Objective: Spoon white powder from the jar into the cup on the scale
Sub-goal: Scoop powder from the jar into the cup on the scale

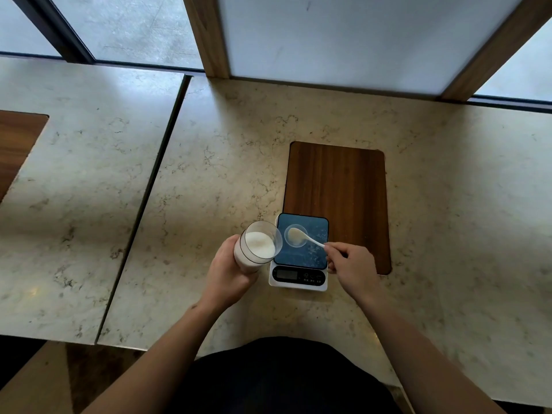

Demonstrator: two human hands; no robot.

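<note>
A clear jar (pixel 259 246) holding white powder is tilted toward the scale, and my left hand (pixel 228 271) grips it from below and the left. The white scale (pixel 298 280) has a dark glossy platform and a dark display at its front. A small clear cup (pixel 289 234) stands on the platform's left part. My right hand (pixel 351 264) pinches the handle of a white spoon (pixel 312 241), and the spoon's bowl lies over the cup's mouth with pale powder in it.
The scale rests on a marbled stone counter (pixel 209 174), partly over a dark wooden inlay (pixel 337 186). A seam (pixel 149 186) splits the counter from another slab on the left. A wood-framed panel (pixel 343 40) stands at the back. My dark-clothed torso fills the bottom.
</note>
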